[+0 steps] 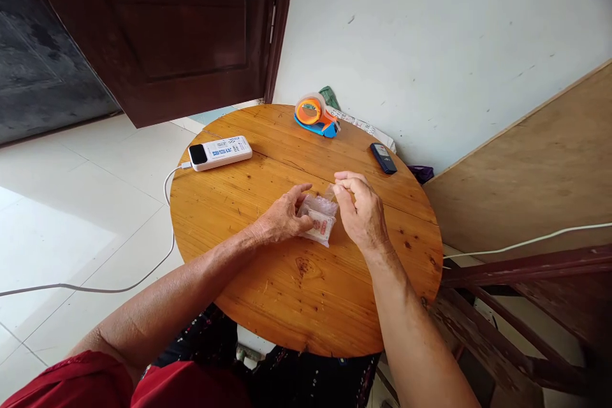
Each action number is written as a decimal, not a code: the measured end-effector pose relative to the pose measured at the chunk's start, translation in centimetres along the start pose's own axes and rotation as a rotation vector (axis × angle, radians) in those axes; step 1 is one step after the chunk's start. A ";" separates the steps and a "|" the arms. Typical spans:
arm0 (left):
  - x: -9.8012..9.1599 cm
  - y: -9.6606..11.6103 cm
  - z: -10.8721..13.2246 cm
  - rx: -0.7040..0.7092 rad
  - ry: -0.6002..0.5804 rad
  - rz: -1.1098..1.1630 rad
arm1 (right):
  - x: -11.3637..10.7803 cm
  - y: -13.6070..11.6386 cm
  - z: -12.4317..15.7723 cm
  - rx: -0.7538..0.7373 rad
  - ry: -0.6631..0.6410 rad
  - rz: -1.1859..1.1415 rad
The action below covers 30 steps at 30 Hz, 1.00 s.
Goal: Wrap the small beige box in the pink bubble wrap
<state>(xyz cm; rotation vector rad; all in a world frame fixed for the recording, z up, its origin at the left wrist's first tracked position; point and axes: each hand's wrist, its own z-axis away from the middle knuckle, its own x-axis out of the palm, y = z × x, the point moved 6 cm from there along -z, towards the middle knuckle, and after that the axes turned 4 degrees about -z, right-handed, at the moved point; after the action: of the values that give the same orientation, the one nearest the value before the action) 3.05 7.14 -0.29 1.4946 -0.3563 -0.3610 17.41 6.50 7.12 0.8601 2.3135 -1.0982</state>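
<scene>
Evidently your left hand (pixel 282 217) is there to steady things: its thumb lies on the near left edge of the wrap (pixel 321 205) and its index finger stretches along the far side, so the hand spans the wrap, though you can't tell from here whether it squeezes or merely rests. Your right hand (pixel 362 211) looks more committed, thumb and fingertips pinched together on a bit of clear film (pixel 329 192) at the wrap's far right corner, raised a little, which probably keeps that loose piece clear of the rest. The wrap sits on the table (pixel 287 293) straight in front of you, between your hands, likely so both can reach it without stretching. As for what holds what, the crinkled, see-through wrap contains a pale block (pixel 322 223) with red print, too small to read, and the block shows towards the near end. Further off, near the table's far edge, the orange and blue dispenser (pixel 316 125) carries a roll of tape (pixel 313 96). To the left lies a white power bank (pixel 229 150), a cable (pixel 173 229) plugged into its end, and a dark remote (pixel 384 158) lies to the right, both well apart from your hands
</scene>
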 end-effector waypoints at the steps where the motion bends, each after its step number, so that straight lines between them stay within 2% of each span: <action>1: 0.2 0.0 0.1 0.004 -0.026 0.028 | 0.1 0.4 -0.3 0.031 0.006 -0.042; 6: 0.6 0.7 0.4 0.040 -0.093 0.124 | 1.0 2.6 -0.3 0.238 0.088 -0.274; 11: 0.2 1.7 0.6 0.067 -0.049 0.165 | 1.4 5.0 0.8 0.459 0.244 -0.614; 13: 0.3 2.0 0.7 0.056 -0.055 0.147 | 1.8 5.4 1.1 0.510 0.259 -0.691; 18: 0.8 1.4 0.8 -0.054 -0.118 0.115 | 2.1 5.6 1.3 0.521 0.244 -0.733; 23: 0.5 0.8 0.3 -0.050 -0.088 0.094 | -0.5 4.9 1.9 0.475 0.397 -0.632; 25: 0.3 0.8 0.2 -0.024 -0.069 0.095 | -0.8 3.6 2.0 0.441 0.290 -0.686; 27: 0.2 0.8 0.1 -0.007 -0.049 0.096 | -0.4 2.1 2.1 0.428 0.082 -0.733; 30: 0.0 0.9 -0.1 -0.008 -0.015 0.087 | 0.3 1.0 2.2 0.401 -0.133 -0.615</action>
<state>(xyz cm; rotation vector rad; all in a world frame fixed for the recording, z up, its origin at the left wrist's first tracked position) 3.14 7.26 0.55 1.4641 -0.4296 -0.3037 18.15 5.33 5.10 0.1658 2.3354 -1.8536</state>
